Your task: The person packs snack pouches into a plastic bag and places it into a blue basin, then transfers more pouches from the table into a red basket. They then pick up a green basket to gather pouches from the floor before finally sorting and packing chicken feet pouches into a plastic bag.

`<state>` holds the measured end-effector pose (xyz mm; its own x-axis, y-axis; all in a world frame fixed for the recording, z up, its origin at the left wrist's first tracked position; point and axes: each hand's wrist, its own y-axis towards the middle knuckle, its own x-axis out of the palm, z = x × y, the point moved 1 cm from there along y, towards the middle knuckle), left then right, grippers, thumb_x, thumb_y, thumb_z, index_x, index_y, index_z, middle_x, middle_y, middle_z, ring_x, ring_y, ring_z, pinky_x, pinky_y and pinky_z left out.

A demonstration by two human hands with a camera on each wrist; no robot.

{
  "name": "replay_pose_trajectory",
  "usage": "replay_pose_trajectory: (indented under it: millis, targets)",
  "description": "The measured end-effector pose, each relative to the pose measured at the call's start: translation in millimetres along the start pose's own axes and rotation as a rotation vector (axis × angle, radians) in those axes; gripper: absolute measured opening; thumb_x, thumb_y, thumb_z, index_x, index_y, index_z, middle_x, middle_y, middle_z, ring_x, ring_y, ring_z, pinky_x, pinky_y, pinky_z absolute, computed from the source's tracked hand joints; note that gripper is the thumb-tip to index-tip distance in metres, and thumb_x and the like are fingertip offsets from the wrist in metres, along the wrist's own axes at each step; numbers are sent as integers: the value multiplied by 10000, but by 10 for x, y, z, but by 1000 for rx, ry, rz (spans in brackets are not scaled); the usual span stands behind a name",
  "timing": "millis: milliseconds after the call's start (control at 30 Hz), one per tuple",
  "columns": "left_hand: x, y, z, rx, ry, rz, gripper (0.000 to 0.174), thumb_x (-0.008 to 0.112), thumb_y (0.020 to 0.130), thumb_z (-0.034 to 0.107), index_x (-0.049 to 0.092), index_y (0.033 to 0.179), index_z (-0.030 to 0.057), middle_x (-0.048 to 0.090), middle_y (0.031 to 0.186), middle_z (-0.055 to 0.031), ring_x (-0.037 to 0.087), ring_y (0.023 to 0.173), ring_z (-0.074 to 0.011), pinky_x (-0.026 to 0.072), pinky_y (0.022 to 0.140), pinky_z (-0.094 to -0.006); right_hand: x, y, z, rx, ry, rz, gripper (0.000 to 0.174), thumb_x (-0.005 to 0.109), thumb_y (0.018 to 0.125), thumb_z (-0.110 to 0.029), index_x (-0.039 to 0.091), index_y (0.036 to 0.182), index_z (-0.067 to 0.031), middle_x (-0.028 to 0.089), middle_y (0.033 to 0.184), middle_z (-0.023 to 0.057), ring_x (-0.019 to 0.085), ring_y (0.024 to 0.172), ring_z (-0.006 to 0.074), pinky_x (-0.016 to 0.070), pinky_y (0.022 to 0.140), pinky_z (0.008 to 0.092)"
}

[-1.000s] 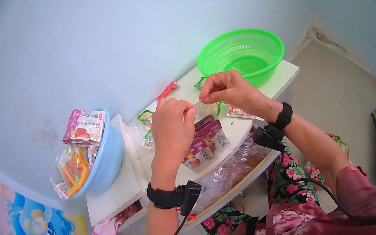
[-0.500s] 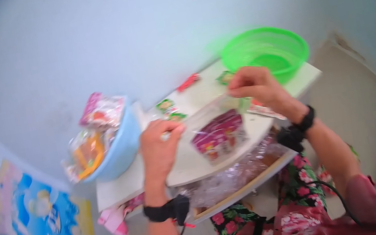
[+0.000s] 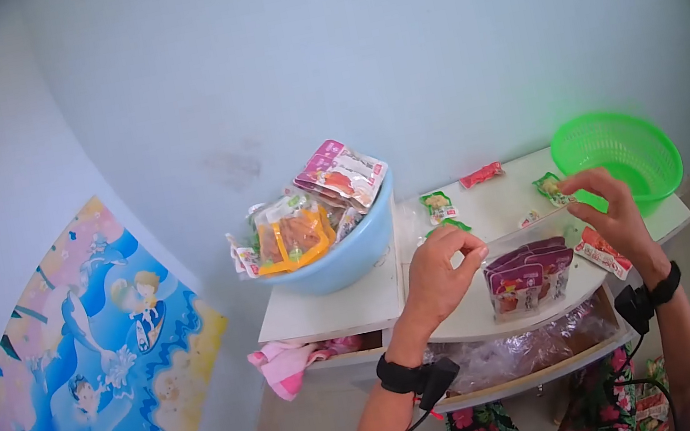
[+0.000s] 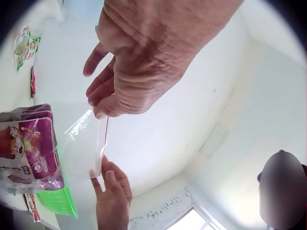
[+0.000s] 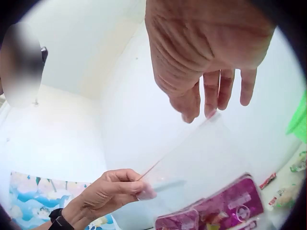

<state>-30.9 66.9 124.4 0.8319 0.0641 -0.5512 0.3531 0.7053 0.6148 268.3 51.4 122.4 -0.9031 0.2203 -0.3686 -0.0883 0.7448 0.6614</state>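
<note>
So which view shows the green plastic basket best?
The head view: the green plastic basket shows most of its rim and perforated wall. Left wrist catches a part beyond purple food packets; right wrist, a piece cut by the frame.

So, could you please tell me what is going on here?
A person's left hand pinches the top edge of a clear bag with purple packets inside. The right hand is at the other end of that edge. A blue basin of packets stands to the left, a green basket to the right.
</note>
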Motion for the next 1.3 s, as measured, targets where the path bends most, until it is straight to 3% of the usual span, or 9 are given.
replay_pose_trajectory:
  millis: [100,200,300,400,733,833,1033,1233,1300]
  targets:
    - [27,-7,0,35,55,21,67,726,855,64,691,866,7,670,836,-88,632,822,-209,498,764,-321,191,167,-434,-235,-167,-112,305,761,829,-139,695,1113,-51,647,1252,158,596,1162,329,458,1027,431]
    - [96,0,-14,77,51,53,47,724,849,42,693,863,9,668,830,-90,631,814,-211,498,760,-321,446,263,-559,-203,-378,-370,369,769,832,-231,706,1165,-84,637,1286,203,565,1237,372,470,1021,437]
    - [74,-2,-9,65,18,63,41,724,845,30,696,864,6,665,821,-87,633,799,-194,495,755,-314,599,364,-354,-155,-486,-442,194,750,858,-221,762,972,-64,730,1010,130,668,971,314,517,844,414]
    - [58,-6,15,40,-22,50,57,727,845,33,698,872,-7,659,810,-74,627,789,-162,481,756,-293,474,325,-292,-91,-330,-381,171,758,857,-198,766,901,-33,731,891,103,679,860,274,519,782,382]
    - [77,-32,36,-35,-17,94,60,730,871,38,696,870,-12,675,830,-46,620,815,-126,472,783,-265,-70,127,141,102,-15,-263,121,765,899,-139,781,953,-32,740,896,45,635,809,111,511,749,291]
    - [76,-24,0,-44,-38,78,59,732,879,39,695,885,-7,676,847,-38,619,825,-116,470,791,-259,-119,63,206,265,180,-253,123,759,914,-134,766,956,-19,724,889,16,620,829,77,502,762,264]
    - [111,-46,-56,-95,-128,95,76,727,875,49,695,893,-18,668,830,-45,614,809,-127,473,785,-271,-47,-23,309,241,430,-145,135,751,925,-130,720,928,1,696,856,0,603,818,60,494,745,239]
    - [117,-80,-102,-153,-184,95,69,723,890,39,700,926,-15,674,849,-29,614,833,-106,488,829,-263,-43,-90,352,323,215,-188,210,742,934,-201,730,956,8,705,870,2,613,823,71,483,741,241]
    - [134,-74,-105,-173,-205,91,70,723,890,37,699,931,-14,672,850,-25,613,834,-104,491,836,-263,-16,-99,433,283,348,-151,228,738,940,-221,730,951,7,706,875,1,606,816,67,472,731,235]
